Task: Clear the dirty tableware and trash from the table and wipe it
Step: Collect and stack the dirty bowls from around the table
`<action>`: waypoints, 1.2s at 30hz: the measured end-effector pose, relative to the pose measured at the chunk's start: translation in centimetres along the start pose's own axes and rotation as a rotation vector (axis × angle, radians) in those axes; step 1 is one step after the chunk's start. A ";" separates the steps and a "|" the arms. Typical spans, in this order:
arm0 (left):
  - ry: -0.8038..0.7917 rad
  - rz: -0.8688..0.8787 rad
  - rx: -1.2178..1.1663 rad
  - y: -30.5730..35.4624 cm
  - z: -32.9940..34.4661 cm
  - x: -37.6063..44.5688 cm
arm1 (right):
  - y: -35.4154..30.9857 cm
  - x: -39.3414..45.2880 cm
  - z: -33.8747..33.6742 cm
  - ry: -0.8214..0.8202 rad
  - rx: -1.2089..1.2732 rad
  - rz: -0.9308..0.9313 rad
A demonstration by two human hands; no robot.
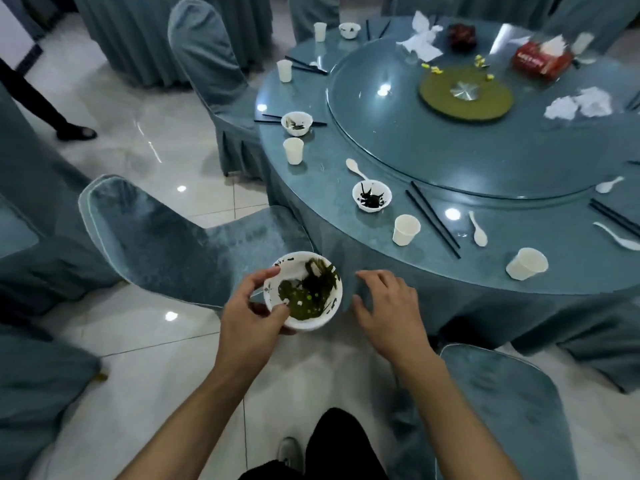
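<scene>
Tableware and trash are lying all over the round blue tabletop (485,268), which is filling the right and far side of the scene, with a glass turntable (398,133) sitting on its middle. Blue-covered chairs are standing around it, one chair (166,244) just left of the near edge. On the turntable, a red tissue box (540,60) is resting at the far right, with crumpled napkins (420,41) lying beside it. Along the near rim, black chopsticks (433,220) are lying between a paper cup (405,230) and a white spoon (478,230), and a second cup (526,264) is tipped on its side further right. A small dirty bowl (371,196) is sitting just far of the upright cup. Off the tabletop, near its edge and over the floor, the left hand (252,317) is grasping a white bowl (304,292) smeared with dark green leftovers, thumb over its rim and fingers under it. The right hand (388,310) is hovering just right of that bowl, its grip released, fingers spread and holding nothing.
</scene>
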State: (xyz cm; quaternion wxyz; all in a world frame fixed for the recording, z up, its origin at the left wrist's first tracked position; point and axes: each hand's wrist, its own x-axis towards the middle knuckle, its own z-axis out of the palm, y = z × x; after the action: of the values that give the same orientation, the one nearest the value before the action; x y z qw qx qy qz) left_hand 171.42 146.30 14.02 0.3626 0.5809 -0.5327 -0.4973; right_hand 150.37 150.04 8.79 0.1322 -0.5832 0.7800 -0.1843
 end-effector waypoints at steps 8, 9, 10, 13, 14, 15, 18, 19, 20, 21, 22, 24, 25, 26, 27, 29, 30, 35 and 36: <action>-0.078 -0.020 0.080 0.4 2.8 12.0 | 2.7 11.0 1.1 0.027 0.016 0.094; -0.086 -0.030 0.070 0.6 3.6 13.5 | 3.4 12.7 1.3 0.018 0.017 0.105; -0.092 -0.047 0.065 0.7 4.5 15.0 | 4.2 14.5 1.3 0.012 0.014 0.116; -0.105 -0.126 0.040 0.8 7.0 19.4 | 6.8 19.8 1.5 -0.018 0.005 0.170; -0.111 -0.150 0.034 0.7 7.8 20.7 | 7.8 21.5 1.5 -0.027 -0.001 0.190; -0.115 -0.170 0.025 0.6 8.6 22.1 | 8.7 23.0 1.6 -0.038 -0.010 0.206; -0.116 -0.213 -0.028 0.0 10.7 25.8 | 11.3 27.4 1.7 -0.090 -0.041 0.272; -0.116 -0.229 -0.045 -0.3 11.4 26.9 | 12.0 28.5 1.8 -0.122 -0.056 0.305; -0.115 -0.249 -0.063 -0.6 12.0 27.9 | 12.7 29.5 1.9 -0.154 -0.072 0.334; -0.114 -0.267 -0.079 -1.0 12.7 28.8 | 13.3 30.4 2.1 -0.180 -0.083 0.357; -0.112 -0.282 -0.090 -1.6 13.3 29.7 | 14.0 31.2 2.3 -0.197 -0.090 0.376; -0.114 -0.292 -0.098 -2.7 14.5 31.3 | 15.3 32.4 2.9 -0.223 -0.105 0.414; -0.111 -0.295 -0.097 -3.2 14.9 32.1 | 15.8 32.8 3.2 -0.241 -0.115 0.436; -0.109 -0.300 -0.094 -3.7 15.3 32.7 | 16.3 33.2 3.6 -0.264 -0.126 0.458; -0.111 -0.307 -0.095 -4.2 15.6 33.3 | 16.7 33.4 3.9 -0.288 -0.133 0.479; -0.117 -0.323 -0.101 -4.9 16.1 34.2 | 17.1 33.8 4.6 -0.313 -0.121 0.511; -0.116 -0.329 -0.108 -5.2 16.3 34.6 | 17.2 33.9 4.8 -0.320 -0.109 0.523; -0.146 -0.333 -0.143 -6.2 17.1 36.0 | 17.1 33.8 5.8 -0.303 -0.039 0.557; -0.151 -0.326 -0.144 -6.3 17.2 36.2 | 17.1 33.8 5.9 -0.291 -0.033 0.555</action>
State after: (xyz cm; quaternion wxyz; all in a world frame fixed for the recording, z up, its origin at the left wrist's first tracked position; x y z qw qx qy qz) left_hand 154.24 113.73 -3.08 0.2767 0.5931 -0.4202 -0.6285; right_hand 128.50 121.14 -3.80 0.2781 -0.3702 0.8853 -0.0433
